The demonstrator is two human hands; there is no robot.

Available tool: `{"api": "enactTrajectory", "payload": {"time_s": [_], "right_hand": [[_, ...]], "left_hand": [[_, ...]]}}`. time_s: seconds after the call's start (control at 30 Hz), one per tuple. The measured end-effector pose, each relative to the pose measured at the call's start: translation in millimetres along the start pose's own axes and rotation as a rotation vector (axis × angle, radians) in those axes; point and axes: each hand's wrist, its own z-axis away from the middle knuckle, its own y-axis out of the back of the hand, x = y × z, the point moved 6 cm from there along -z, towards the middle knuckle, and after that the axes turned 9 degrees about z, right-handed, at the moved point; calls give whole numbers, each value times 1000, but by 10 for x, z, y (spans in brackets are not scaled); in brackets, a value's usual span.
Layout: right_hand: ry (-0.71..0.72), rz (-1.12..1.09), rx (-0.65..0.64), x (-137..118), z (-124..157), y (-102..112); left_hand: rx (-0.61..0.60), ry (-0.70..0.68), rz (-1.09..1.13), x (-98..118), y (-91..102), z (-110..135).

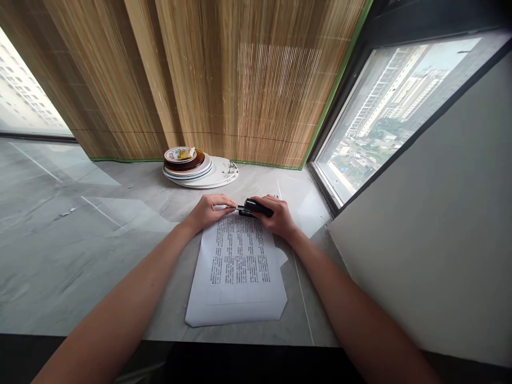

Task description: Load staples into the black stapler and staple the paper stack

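A sheaf of printed paper (239,272) lies on the grey marble sill (80,240) in front of me. At its far edge my right hand (279,217) is wrapped around a small black stapler (258,207), whose mouth sits at the top of the paper. My left hand (208,210) rests on the paper's top left corner with its fingers curled, the fingertips reaching to the stapler's front end. What the left fingertips pinch, if anything, is too small to make out.
A stack of plates (198,169) with a small patterned dish on top stands behind the paper, against a bamboo blind (240,80). A window (384,112) is at the right and a grey wall (440,224) runs along the right side.
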Motion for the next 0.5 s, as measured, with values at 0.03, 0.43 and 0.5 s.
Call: {"api": "enactTrajectory", "payload": {"time_s": [0.03, 0.43, 0.5], "right_hand": [[-12, -8, 5, 23, 4, 25], [128, -80, -126, -273, -32, -32], [148, -99, -153, -341, -32, -77]], "left_hand": [[10, 11, -5, -7, 27, 5], [-61, 165, 188, 60, -154, 8], [-91, 147, 158, 57, -164, -4]]}}
